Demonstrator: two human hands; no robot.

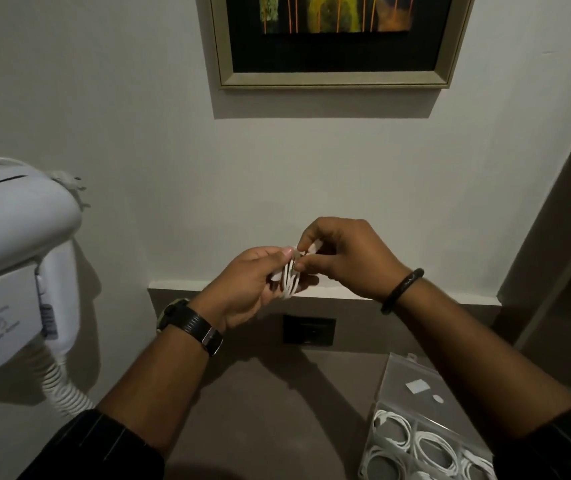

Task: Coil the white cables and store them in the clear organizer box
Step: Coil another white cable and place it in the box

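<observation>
A white cable (288,279), wound into a small coil of several loops, is held up in front of the wall. My left hand (246,282) grips the coil from the left. My right hand (344,256) pinches the top of the same coil with thumb and fingers. The clear organizer box (402,407) lies open on the brown counter at the lower right, its lid tilted back. Several coiled white cables (429,445) sit in its compartments. My right forearm hides part of the box.
A white wall-mounted hair dryer (13,258) with a spiral cord hangs at the left. A framed picture (336,39) hangs on the wall above. A black wall socket (309,330) sits below my hands, above the brown counter (260,410).
</observation>
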